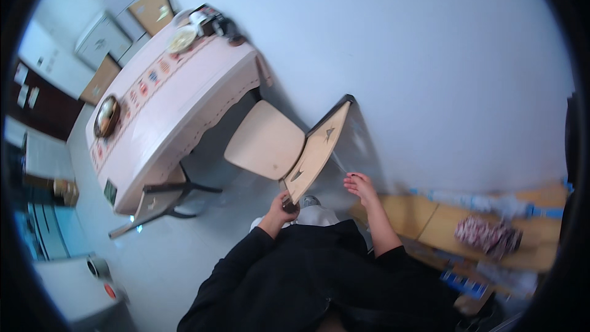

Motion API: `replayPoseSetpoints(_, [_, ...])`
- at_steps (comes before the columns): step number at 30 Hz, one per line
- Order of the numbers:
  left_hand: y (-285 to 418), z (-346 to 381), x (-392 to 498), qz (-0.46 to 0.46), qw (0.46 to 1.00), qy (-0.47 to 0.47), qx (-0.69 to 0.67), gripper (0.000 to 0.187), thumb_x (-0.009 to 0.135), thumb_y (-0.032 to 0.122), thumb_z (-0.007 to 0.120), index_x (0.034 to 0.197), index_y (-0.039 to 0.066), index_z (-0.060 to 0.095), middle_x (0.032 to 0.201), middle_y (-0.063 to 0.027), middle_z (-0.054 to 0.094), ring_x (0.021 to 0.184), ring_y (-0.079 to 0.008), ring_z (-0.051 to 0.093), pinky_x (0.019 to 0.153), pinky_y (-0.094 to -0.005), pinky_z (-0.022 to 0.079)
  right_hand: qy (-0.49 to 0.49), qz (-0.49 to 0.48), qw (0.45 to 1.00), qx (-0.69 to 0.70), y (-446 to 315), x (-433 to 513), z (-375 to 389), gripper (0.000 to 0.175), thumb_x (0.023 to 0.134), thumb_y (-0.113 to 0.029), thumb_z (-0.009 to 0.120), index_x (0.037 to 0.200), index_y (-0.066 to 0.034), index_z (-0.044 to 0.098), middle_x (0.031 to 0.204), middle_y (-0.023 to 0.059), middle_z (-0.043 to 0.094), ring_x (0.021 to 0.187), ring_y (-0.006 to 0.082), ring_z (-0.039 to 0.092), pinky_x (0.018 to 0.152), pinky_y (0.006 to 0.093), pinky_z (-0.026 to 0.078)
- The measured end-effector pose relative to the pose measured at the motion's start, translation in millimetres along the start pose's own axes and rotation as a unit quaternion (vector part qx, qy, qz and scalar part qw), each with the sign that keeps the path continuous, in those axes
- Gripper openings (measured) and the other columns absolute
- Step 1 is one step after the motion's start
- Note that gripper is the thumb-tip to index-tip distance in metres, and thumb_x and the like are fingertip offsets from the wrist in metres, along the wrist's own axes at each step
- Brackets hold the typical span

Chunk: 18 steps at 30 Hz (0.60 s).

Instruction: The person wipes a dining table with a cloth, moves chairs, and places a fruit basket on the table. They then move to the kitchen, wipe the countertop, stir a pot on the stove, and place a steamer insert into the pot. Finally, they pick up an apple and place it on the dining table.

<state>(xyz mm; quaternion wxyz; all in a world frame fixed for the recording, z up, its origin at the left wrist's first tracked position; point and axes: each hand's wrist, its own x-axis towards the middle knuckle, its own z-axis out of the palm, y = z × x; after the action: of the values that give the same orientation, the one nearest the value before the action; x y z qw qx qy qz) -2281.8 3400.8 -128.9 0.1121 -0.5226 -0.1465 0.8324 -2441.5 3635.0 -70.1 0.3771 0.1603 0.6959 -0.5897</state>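
Note:
A chair with a pale seat (266,140) and a light wooden backrest (318,154) in a dark frame stands before me by the wall. My left hand (282,210) is closed around the lower left corner of the backrest. To the right of the backrest, my right hand (360,186) hangs in the air with its fingers partly bent. A thin pale line runs from near the backrest towards its fingertips; whether the hand grips something there is not clear.
An oval table (184,97) with a pale cloth stands at the left, bearing a basket (107,116) and a plate (182,39). Another chair (161,198) is tucked at its near end. A wooden bench or shelf (405,212) with a patterned cloth bundle (484,235) lies right. The wall rises beyond.

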Motion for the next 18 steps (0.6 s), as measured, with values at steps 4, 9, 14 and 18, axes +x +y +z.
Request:
replayPoseSetpoints(4, [1.8,-10.0,7.6,0.041,0.999,-0.01,0.022,0.018,0.08,0.017,0.055,0.084,0.0,0.051,0.066,-0.0085,0.049,0.055,-0.0218,0.05,0.048,-0.0321,0.045,-0.036,-0.004,0.999,0.019,-22.3,33.4,-20.9,0.026,0.089,-0.023,0.049,0.108,-0.0075,0.057,0.093,0.0067,0.063,0.08,0.0142,0.062,0.07,0.0272,0.049])
replayPoseSetpoints(9, [25.1,-25.4,-20.1,0.051,0.998,-0.002,0.037,0.014,0.076,0.012,0.059,0.082,0.002,0.051,0.066,-0.0097,0.052,0.054,-0.0224,0.053,0.043,-0.0297,0.045,-0.123,-0.049,0.991,0.03,-42.9,52.0,-23.4,0.03,0.089,-0.027,0.046,0.108,-0.0058,0.056,0.096,0.0078,0.063,0.083,0.0143,0.061,0.072,0.0278,0.047])
replayPoseSetpoints(14, [60.9,-45.0,-70.3,0.072,0.997,0.015,0.03,0.028,0.081,0.022,0.051,0.092,-0.003,0.049,0.069,-0.0117,0.047,0.053,-0.02,0.047,0.044,-0.0271,0.043,-0.152,0.033,0.984,0.091,-48.1,61.4,-21.1,0.045,0.092,-0.043,0.039,0.113,-0.0041,0.049,0.103,0.0137,0.06,0.091,0.0243,0.06,0.078,0.0384,0.049])
replayPoseSetpoints(18, [77.8,-54.1,-81.4,0.077,0.995,0.055,0.027,0.026,0.081,0.021,0.05,0.09,-0.002,0.05,0.071,-0.0127,0.05,0.053,-0.0204,0.048,0.045,-0.0287,0.043,-0.179,0.123,0.965,0.147,-62.3,79.0,-10.4,0.059,0.091,-0.051,0.035,0.12,0.0001,0.042,0.113,0.02,0.053,0.099,0.0342,0.056,0.086,0.049,0.046])
